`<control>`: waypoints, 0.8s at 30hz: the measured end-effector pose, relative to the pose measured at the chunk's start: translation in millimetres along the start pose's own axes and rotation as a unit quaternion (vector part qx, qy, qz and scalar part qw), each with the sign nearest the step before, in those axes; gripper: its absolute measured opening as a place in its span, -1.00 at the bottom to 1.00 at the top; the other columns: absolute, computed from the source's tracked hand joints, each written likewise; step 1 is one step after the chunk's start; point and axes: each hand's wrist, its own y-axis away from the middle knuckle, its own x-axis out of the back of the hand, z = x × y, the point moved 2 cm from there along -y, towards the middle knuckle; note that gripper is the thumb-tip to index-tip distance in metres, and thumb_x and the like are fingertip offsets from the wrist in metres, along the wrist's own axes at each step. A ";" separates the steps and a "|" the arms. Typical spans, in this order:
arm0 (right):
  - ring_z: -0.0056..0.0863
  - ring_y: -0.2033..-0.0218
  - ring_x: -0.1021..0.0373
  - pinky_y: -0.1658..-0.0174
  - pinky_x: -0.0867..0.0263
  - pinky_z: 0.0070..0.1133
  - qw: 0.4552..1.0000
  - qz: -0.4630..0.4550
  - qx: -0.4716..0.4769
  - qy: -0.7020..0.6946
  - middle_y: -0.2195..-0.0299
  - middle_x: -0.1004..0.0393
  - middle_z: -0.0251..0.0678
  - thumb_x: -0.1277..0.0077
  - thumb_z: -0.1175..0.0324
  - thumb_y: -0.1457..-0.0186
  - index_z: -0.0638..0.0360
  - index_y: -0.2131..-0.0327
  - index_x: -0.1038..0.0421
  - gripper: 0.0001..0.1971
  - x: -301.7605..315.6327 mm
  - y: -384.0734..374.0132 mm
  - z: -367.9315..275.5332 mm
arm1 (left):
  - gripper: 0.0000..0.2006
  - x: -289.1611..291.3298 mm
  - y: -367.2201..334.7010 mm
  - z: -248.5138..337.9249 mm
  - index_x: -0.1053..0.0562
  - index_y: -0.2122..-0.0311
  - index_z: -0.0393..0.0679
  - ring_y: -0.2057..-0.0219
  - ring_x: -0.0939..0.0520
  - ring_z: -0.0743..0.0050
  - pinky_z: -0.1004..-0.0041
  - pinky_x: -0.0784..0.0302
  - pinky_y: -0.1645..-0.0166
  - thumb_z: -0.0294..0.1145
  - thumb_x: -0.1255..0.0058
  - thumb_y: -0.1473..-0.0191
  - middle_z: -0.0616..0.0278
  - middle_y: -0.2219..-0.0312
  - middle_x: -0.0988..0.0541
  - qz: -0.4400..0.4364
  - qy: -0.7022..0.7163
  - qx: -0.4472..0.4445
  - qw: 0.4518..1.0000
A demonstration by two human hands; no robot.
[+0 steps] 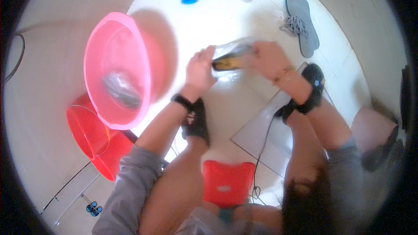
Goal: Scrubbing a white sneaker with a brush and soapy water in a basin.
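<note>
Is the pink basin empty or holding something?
Not empty: a dark, shiny bundle lies inside the pink basin, toward its lower end. What it is, I cannot tell.

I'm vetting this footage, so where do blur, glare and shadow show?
In the head view, the right hand is blurred; in the head view, glare whitens some floor; in the head view, a soft shadow lies right of the pink basin.
</note>
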 end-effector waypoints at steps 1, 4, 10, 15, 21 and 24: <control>-0.02 0.41 -0.43 0.29 -0.33 -0.23 0.998 -0.040 -0.037 0.012 0.49 -0.48 0.01 -0.11 -0.06 0.05 0.27 0.52 -0.44 -0.53 28.0 0.1 9.3 | -0.14 3.8 4.0 -7.5 -0.27 -0.10 -0.19 0.07 -0.49 0.04 0.29 -0.41 -0.07 -0.42 -0.37 0.47 0.01 0.02 -0.47 0.003 -0.004 0.011 1.000; -0.01 0.41 -0.43 0.27 -0.33 -0.21 0.995 -0.053 -0.085 0.018 0.48 -0.48 0.02 -0.10 -0.06 0.05 0.26 0.53 -0.46 -0.53 48.8 7.8 20.0 | -0.14 -0.5 0.3 -8.4 -0.28 -0.10 -0.19 0.09 -0.49 0.03 0.28 -0.41 -0.06 -0.41 -0.37 0.47 0.02 0.01 -0.47 0.016 -0.018 -0.010 1.000; -0.03 0.40 -0.43 0.25 -0.34 -0.23 0.999 -0.026 0.046 -0.002 0.47 -0.49 0.00 -0.11 -0.09 0.09 0.23 0.48 -0.52 -0.52 -17.9 -21.2 -11.3 | -0.15 -2.4 -3.3 1.5 -0.27 -0.10 -0.21 0.12 -0.50 0.04 0.26 -0.42 -0.05 -0.40 -0.37 0.43 0.01 0.08 -0.50 -0.017 0.008 0.018 1.000; -0.11 0.40 -0.45 0.30 -0.34 -0.32 0.989 -0.137 -0.045 0.013 0.48 -0.48 -0.06 -0.09 0.03 0.03 0.21 0.42 -0.42 -0.62 27.8 -15.8 7.9 | -0.13 3.6 6.3 -15.6 -0.27 -0.11 -0.22 0.06 -0.50 0.04 0.27 -0.42 -0.08 -0.38 -0.39 0.43 -0.02 0.03 -0.47 0.023 0.026 0.001 0.999; -0.09 0.36 -0.46 0.27 -0.35 -0.26 0.997 -0.047 0.018 0.054 0.43 -0.50 -0.08 0.00 -0.08 -0.04 0.17 0.38 -0.43 -0.56 -16.9 -23.8 -33.8 | -0.12 3.9 -3.2 -16.1 -0.26 -0.12 -0.23 0.05 -0.50 0.06 0.28 -0.42 -0.09 -0.36 -0.42 0.43 -0.04 0.04 -0.47 -0.012 0.043 -0.015 0.999; -0.10 0.40 -0.46 0.31 -0.35 -0.26 0.998 -0.044 0.017 0.053 0.43 -0.50 -0.09 0.02 -0.11 -0.05 0.15 0.40 -0.41 -0.55 -9.4 -16.2 -19.6 | -0.12 3.2 0.3 -18.5 -0.27 -0.11 -0.20 0.07 -0.50 0.07 0.28 -0.42 -0.08 -0.36 -0.42 0.44 -0.01 0.09 -0.50 0.007 0.039 -0.006 0.999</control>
